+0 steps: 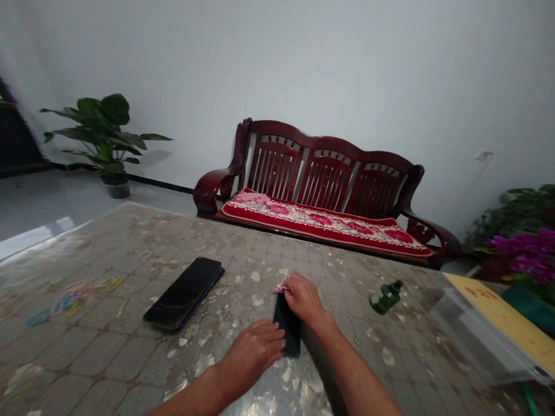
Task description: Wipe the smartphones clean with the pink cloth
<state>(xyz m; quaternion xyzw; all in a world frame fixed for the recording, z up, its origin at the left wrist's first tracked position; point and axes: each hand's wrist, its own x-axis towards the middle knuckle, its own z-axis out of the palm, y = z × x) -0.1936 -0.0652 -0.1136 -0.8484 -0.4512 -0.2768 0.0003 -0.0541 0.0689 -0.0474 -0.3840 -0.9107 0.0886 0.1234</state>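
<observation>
One dark phone [288, 331] was laid flat on the patterned tabletop [341, 344], between the two hands. Its left side was touched by the extended fingers of the left hand [254, 345], by which nothing was gripped. Its far right corner was covered by the right hand [305, 299], in whose bent fingers one crumpled pink cloth [281, 288] was pinched at the phone's far end. Two flat devices [183, 294] were stacked farther left; one green bottle [385, 298] was placed to the right.
</observation>
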